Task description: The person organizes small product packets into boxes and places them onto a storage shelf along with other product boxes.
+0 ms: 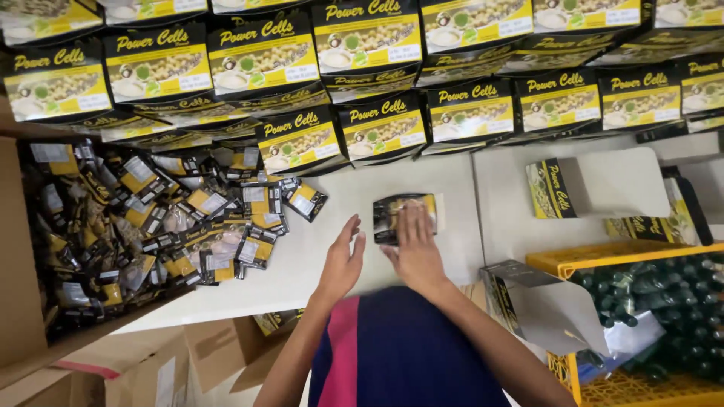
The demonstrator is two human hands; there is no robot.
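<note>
— What are the two hands doing on the white table (332, 226)?

— The right hand (415, 252) lies flat on a small stack of black-and-yellow sachets (401, 215), fingers held close together and stretched over the top of it, pressing down rather than gripping. The stack sits near the middle of the table, just beyond the person's body. The left hand (341, 264) is just to the left of it, edge-on, fingers straight and a little parted, holding nothing and not touching the stack.

— Where do the sachets come from?

— I can only tell what lies there: a big heap of loose sachets (151, 218) of the same kind spills across the left side, partly inside an open brown carton (23, 301) (its wall runs along the left edge). The nearest loose ones end well left of the left hand.

— And on the far side?

— Rows of shut black-and-yellow boxes (362, 75) lean against each other along the whole far edge, overlapping like roof tiles.

— What is to the right?

— One open box (573, 185) lies on its side, to the right of the stack, its pale inside flap showing. Nearer, a yellow plastic crate (603, 260) holds dark green bottles (664, 294), and another opened box (528, 301) rests against the crate's near left corner.

— Anything near the person?

— A dark blue garment with a pink stripe (392, 354), and brown cartons (136, 369) below the table edge on the near left.
</note>
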